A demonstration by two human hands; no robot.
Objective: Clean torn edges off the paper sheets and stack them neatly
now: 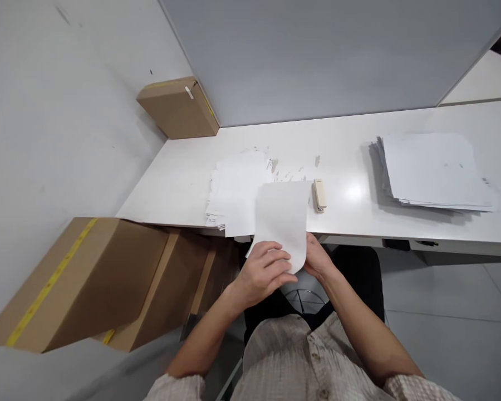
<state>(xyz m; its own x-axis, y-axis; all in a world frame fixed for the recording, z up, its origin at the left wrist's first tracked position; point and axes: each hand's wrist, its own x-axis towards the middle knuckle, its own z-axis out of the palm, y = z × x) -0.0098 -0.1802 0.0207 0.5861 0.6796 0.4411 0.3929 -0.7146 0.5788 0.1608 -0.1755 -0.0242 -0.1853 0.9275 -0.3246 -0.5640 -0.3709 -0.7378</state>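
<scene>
A white sheet of paper (pixel 281 209) lies over the desk's front edge, its near end curling up toward me. My left hand (pixel 267 270) rests its fingers on top of that near end, with the thumb at the lower edge. At the sheet's right edge my right hand (pixel 317 257) grips it, most of its fingers hidden behind the paper. Just right of the sheet's far end sits a cream stapler (pixel 319 195). Under and left of the sheet spreads a loose pile of white papers (pixel 236 186). Whether I hold one sheet or several, I cannot tell.
A thick, uneven stack of papers (pixel 430 170) stands on the white desk (pixel 342 150) at the right. A cardboard box (pixel 179 108) leans in the far left corner. More taped cardboard boxes (pixel 104 278) stand left of my legs. A grey partition (pixel 309 61) rises behind the desk.
</scene>
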